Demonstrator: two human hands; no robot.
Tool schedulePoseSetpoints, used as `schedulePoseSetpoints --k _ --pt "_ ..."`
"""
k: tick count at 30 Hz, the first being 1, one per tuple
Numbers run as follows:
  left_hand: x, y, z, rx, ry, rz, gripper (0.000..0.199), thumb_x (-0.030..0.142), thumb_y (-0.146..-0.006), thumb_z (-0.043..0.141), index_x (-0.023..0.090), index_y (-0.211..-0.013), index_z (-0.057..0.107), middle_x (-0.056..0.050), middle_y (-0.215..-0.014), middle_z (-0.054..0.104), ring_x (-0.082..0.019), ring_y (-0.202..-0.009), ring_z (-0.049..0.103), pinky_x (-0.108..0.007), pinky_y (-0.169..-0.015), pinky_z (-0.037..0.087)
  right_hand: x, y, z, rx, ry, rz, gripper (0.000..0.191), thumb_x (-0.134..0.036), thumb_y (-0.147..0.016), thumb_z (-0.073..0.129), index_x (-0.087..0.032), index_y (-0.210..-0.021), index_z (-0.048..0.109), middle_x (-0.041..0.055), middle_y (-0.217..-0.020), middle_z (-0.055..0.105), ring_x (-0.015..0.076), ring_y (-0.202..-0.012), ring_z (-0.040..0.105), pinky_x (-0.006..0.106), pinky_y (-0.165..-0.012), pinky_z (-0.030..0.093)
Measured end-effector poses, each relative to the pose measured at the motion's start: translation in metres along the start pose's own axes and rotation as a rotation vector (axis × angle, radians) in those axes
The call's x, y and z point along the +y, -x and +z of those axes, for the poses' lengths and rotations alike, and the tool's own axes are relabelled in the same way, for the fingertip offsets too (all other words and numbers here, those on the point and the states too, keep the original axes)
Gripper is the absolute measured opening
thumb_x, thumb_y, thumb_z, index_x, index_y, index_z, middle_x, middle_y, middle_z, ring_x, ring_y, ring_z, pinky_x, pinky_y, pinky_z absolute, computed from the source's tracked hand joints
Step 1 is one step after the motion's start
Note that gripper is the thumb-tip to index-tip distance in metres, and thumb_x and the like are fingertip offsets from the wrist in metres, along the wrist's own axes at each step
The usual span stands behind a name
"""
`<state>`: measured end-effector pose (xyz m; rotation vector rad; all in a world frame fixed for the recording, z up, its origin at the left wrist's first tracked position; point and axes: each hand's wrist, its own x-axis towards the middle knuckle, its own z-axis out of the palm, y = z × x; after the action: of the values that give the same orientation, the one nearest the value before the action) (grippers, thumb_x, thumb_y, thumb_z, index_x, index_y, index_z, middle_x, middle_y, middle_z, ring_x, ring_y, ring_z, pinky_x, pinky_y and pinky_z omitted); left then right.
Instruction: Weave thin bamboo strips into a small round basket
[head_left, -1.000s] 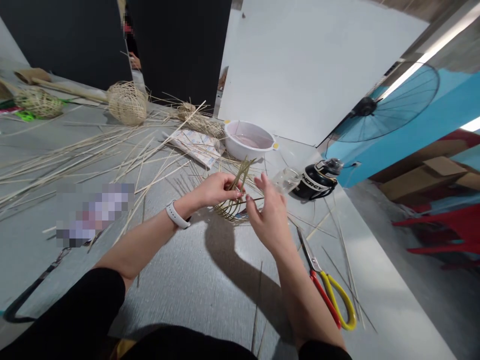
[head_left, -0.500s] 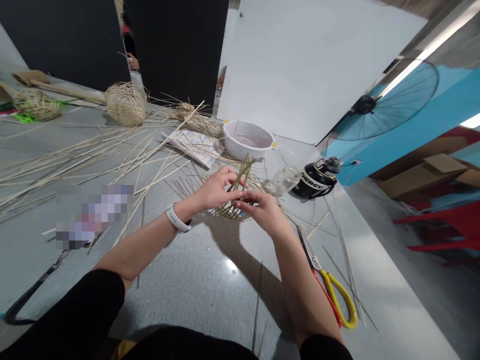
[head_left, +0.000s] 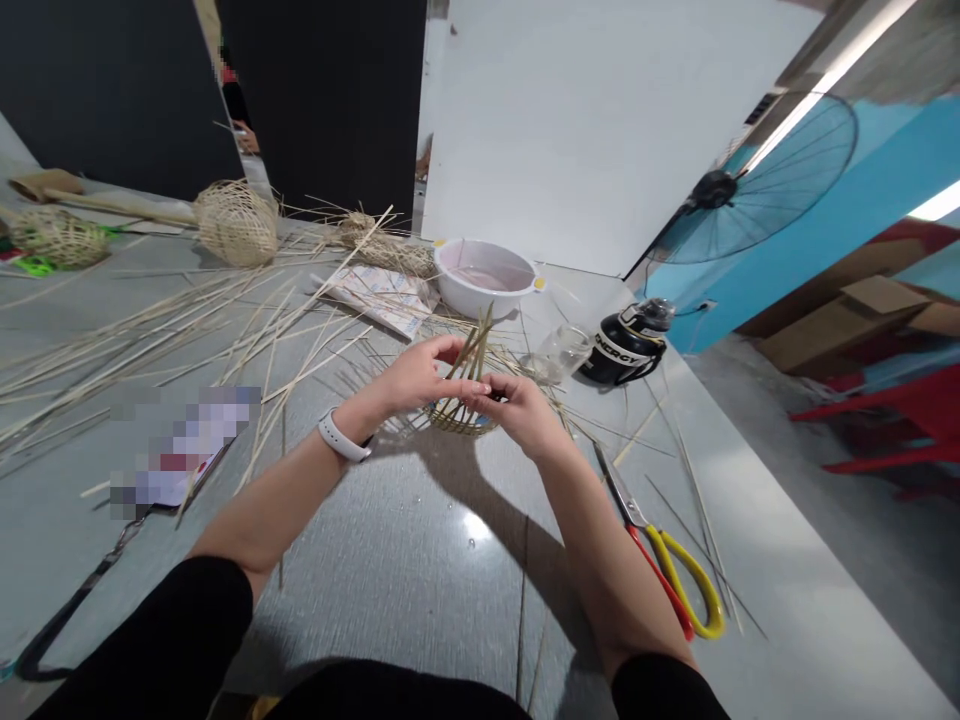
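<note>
A small, partly woven bamboo basket (head_left: 459,417) stands on the grey table in front of me, its upright strips gathered toward a point above. My left hand (head_left: 427,378), with a white band at the wrist, closes round the strips from the left, thumb stretched across them. From the right, my right hand (head_left: 517,408) pinches at the same strips, its thumb and fingertips meeting the left thumb. Which single strip lies between the right fingertips is too small to make out. Part of the basket's far side is hidden by my hands.
Scissors (head_left: 660,560) with red and yellow handles lie by my right forearm. Beyond are a white basin (head_left: 487,280), a clear cup (head_left: 566,350) and a black bottle (head_left: 626,345). Loose bamboo strips (head_left: 150,330) spread leftward; a finished woven basket (head_left: 236,225) sits at the back.
The whole view has shifted slightly. My right fingertips have drawn in closer to the left thumb, and the gathered strips stand a little narrower.
</note>
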<state>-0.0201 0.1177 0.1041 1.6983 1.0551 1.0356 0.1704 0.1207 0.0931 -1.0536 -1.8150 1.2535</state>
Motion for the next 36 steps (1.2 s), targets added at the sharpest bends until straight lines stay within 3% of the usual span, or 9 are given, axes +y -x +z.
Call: schedulePoseSetpoints --k 2,4,6,9,15,22,26,30,36 --pt "0.000 0.000 -0.004 -0.012 0.019 -0.004 0.068 0.041 -0.064 0.085 0.019 -0.123 0.058 -0.010 -0.126 0.062 -0.024 -0.118 0.054 -0.035 -0.096 0.043 -0.002 0.000 -0.006 0.002 -0.024 0.011 0.024 -0.038 -0.074 0.073 -0.018 -0.065 0.062 -0.0026 -0.062 0.058 0.0122 -0.061 0.047 0.028 -0.061 0.036" --pt "-0.002 0.000 -0.005 -0.046 0.052 -0.027 0.077 0.039 -0.064 0.085 0.020 -0.131 0.053 -0.011 -0.127 0.061 -0.024 -0.118 0.056 -0.035 -0.094 0.044 -0.003 0.000 -0.012 0.020 -0.060 0.015 0.025 -0.040 -0.073 0.073 -0.018 -0.066 0.063 -0.0023 -0.062 0.059 0.0124 -0.061 0.048 0.028 -0.061 0.036" --pt "-0.004 -0.001 -0.003 -0.101 0.032 -0.028 0.058 0.039 -0.071 0.080 0.017 -0.120 0.060 -0.009 -0.109 0.067 -0.021 -0.101 0.061 -0.033 -0.086 0.046 -0.002 0.000 -0.016 0.041 -0.087 0.021 0.026 -0.041 -0.073 0.073 -0.018 -0.067 0.063 -0.0022 -0.063 0.059 0.0122 -0.061 0.049 0.028 -0.062 0.037" --pt "-0.007 -0.002 0.003 -0.109 -0.064 0.007 0.026 0.039 -0.080 0.069 0.015 -0.087 0.067 -0.002 -0.081 0.065 -0.015 -0.077 0.058 -0.029 -0.075 0.044 -0.002 -0.001 -0.019 0.046 -0.093 0.030 0.027 -0.042 -0.073 0.072 -0.018 -0.067 0.063 -0.0020 -0.064 0.060 0.0121 -0.062 0.050 0.028 -0.064 0.038" --pt "-0.004 -0.001 0.009 -0.088 0.057 -0.019 0.023 0.037 -0.079 0.070 0.016 -0.082 0.062 -0.001 -0.075 0.067 -0.013 -0.072 0.059 -0.027 -0.072 0.044 -0.003 -0.002 -0.021 0.025 -0.074 -0.007 0.025 -0.042 -0.076 0.069 -0.019 -0.069 0.064 -0.0013 -0.066 0.062 0.0131 -0.064 0.053 0.029 -0.066 0.040" --pt "-0.003 -0.002 0.000 -0.129 0.062 0.012 0.022 0.036 -0.074 0.077 0.015 -0.078 0.072 -0.004 -0.086 0.069 -0.014 -0.082 0.060 -0.028 -0.078 0.045 -0.001 -0.001 -0.020 0.055 0.017 -0.048 0.019 -0.035 -0.080 0.064 -0.019 -0.071 0.065 -0.0013 -0.066 0.061 0.0138 -0.064 0.052 0.029 -0.064 0.039" --pt "-0.009 -0.003 -0.004 -0.185 0.155 -0.068 0.023 0.036 -0.070 0.081 0.015 -0.079 0.075 -0.006 -0.092 0.071 -0.016 -0.085 0.062 -0.028 -0.077 0.046 -0.003 0.002 -0.015 0.081 0.132 -0.124 0.017 -0.033 -0.081 0.064 -0.019 -0.071 0.064 -0.0016 -0.066 0.059 0.0141 -0.066 0.050 0.028 -0.064 0.038" --pt "-0.010 -0.003 -0.002 -0.160 0.228 -0.201 0.026 0.036 -0.068 0.082 0.013 -0.078 0.073 -0.003 -0.077 0.070 -0.013 -0.072 0.060 -0.027 -0.069 0.044 -0.007 0.003 -0.013 0.082 0.157 -0.136 0.016 -0.032 -0.080 0.064 -0.019 -0.070 0.063 -0.0009 -0.065 0.058 0.0148 -0.066 0.049 0.028 -0.063 0.038" --pt "-0.003 -0.003 0.004 -0.110 0.330 -0.212 0.030 0.032 -0.064 0.084 0.014 -0.079 0.065 0.000 -0.075 0.068 -0.012 -0.070 0.061 -0.026 -0.069 0.046 -0.011 0.004 -0.018 0.016 0.147 -0.138 0.018 -0.033 -0.083 0.060 -0.020 -0.070 0.063 -0.0007 -0.067 0.059 0.0153 -0.068 0.051 0.029 -0.065 0.040"
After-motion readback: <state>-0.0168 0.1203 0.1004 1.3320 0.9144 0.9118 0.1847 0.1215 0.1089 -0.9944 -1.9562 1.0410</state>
